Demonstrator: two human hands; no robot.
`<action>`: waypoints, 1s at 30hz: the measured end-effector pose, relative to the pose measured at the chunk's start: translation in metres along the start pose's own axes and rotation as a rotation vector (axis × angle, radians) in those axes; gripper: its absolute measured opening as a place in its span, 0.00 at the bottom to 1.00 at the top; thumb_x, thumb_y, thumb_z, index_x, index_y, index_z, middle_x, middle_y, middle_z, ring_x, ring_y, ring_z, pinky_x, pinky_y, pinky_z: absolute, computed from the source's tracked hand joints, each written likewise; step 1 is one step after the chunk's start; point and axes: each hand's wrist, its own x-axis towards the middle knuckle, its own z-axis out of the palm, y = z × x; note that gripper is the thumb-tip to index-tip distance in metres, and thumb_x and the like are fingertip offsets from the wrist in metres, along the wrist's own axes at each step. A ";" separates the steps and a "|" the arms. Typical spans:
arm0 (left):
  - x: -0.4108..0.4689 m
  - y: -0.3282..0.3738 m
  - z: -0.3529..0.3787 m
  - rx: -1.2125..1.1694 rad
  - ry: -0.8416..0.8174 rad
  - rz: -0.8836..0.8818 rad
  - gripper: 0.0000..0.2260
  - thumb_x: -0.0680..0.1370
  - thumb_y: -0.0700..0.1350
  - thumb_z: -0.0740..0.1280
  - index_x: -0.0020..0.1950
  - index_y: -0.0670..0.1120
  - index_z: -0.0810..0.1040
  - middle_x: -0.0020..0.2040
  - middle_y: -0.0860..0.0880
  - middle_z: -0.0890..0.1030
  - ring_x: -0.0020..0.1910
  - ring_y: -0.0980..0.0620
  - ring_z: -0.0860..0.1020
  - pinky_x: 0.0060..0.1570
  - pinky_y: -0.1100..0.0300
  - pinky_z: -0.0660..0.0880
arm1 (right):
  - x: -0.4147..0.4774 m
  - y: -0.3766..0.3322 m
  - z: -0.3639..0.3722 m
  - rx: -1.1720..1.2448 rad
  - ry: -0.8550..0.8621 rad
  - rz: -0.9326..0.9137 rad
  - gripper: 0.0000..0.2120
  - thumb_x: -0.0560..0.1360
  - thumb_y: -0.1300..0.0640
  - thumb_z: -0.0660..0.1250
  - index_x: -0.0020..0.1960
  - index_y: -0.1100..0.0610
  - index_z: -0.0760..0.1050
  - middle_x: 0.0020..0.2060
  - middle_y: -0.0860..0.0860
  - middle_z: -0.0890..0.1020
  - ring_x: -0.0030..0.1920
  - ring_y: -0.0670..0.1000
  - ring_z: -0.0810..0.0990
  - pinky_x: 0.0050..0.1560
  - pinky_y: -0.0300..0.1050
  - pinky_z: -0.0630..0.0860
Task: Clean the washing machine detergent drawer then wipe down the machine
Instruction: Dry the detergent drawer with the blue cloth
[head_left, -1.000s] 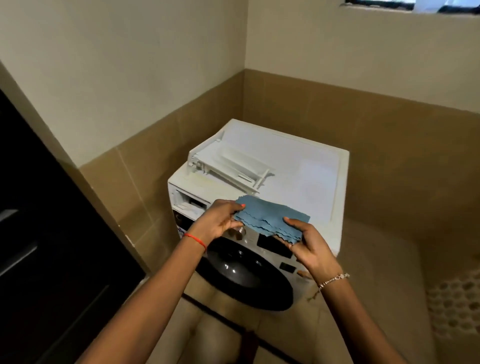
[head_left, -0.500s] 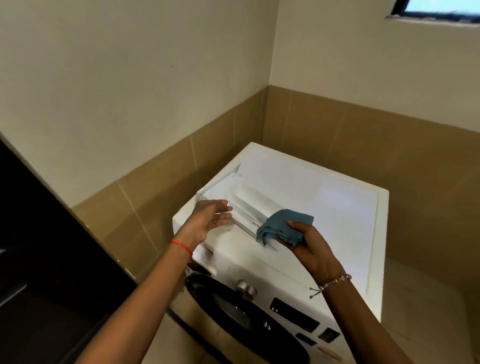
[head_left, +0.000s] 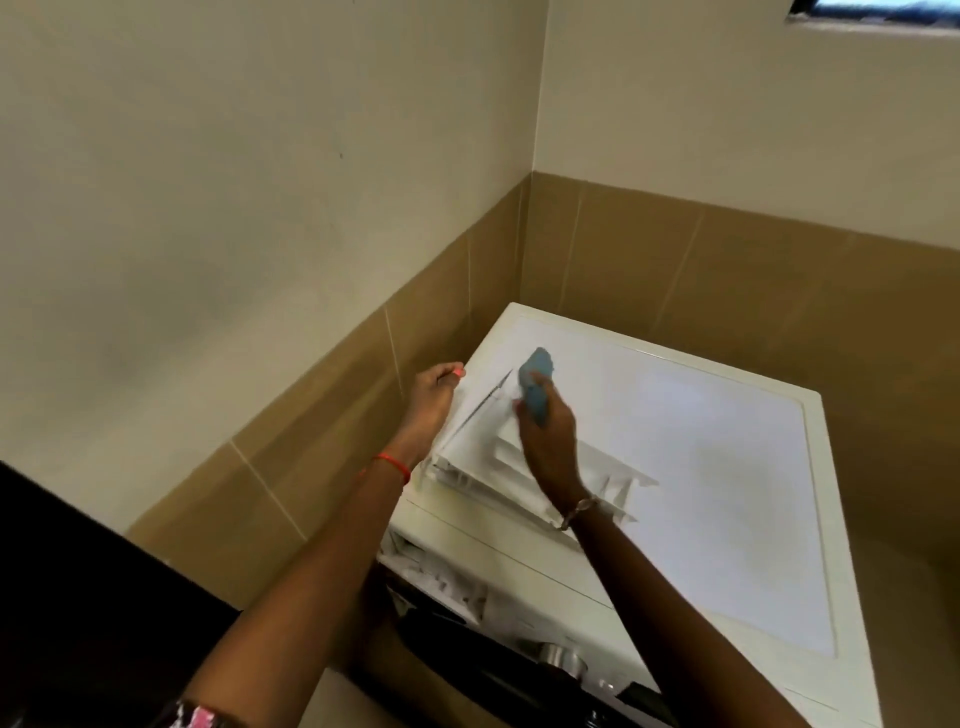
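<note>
Two plastered walls (head_left: 260, 182) meet in a corner, each with a band of tan tiles (head_left: 701, 270) along its lower part, and the edge of a window (head_left: 878, 13) shows at the top right. A dark cabinet (head_left: 78, 597) fills the lower left. The white washing machine (head_left: 701, 467) stands in the corner, seen from above, its flat top mostly bare; at its front left the drawer slot (head_left: 441, 577) gapes open, and a round metal knob (head_left: 558, 657) sits on the panel beside it.

The detergent drawer (head_left: 483, 457) lies out of the machine, on the left part of the top, running from near the front edge towards the back — its near end juts over the slot.

The left hand (head_left: 434, 397) rests at the far left edge of the drawer, fingers curled over its rim; how firmly it grips I cannot tell. A red thread (head_left: 392, 465) circles that wrist. The right hand (head_left: 548, 441) is closed round a bunched blue cloth (head_left: 535, 387), pressing it at the drawer's far end — the cloth is blurred. A thin bracelet (head_left: 579, 509) hangs on the right wrist.
</note>
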 end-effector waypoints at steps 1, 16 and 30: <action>0.004 -0.002 0.000 0.008 -0.019 0.008 0.13 0.80 0.40 0.60 0.63 0.39 0.75 0.62 0.43 0.76 0.62 0.50 0.72 0.64 0.58 0.67 | -0.004 0.003 0.014 -0.072 -0.119 -0.035 0.20 0.77 0.61 0.64 0.68 0.63 0.67 0.61 0.59 0.76 0.57 0.50 0.75 0.54 0.29 0.71; 0.031 -0.021 0.014 0.142 -0.302 -0.044 0.17 0.82 0.50 0.54 0.64 0.43 0.73 0.60 0.44 0.75 0.57 0.49 0.73 0.58 0.55 0.69 | 0.009 0.014 0.048 -0.178 -0.050 0.123 0.17 0.81 0.57 0.56 0.68 0.63 0.65 0.58 0.61 0.77 0.50 0.51 0.77 0.44 0.21 0.70; 0.022 -0.025 0.016 0.082 -0.336 -0.109 0.23 0.82 0.56 0.50 0.70 0.44 0.68 0.69 0.44 0.71 0.67 0.46 0.70 0.70 0.51 0.64 | -0.013 0.030 0.087 -0.187 -0.034 0.139 0.31 0.78 0.44 0.49 0.74 0.62 0.56 0.73 0.58 0.63 0.72 0.51 0.62 0.73 0.44 0.58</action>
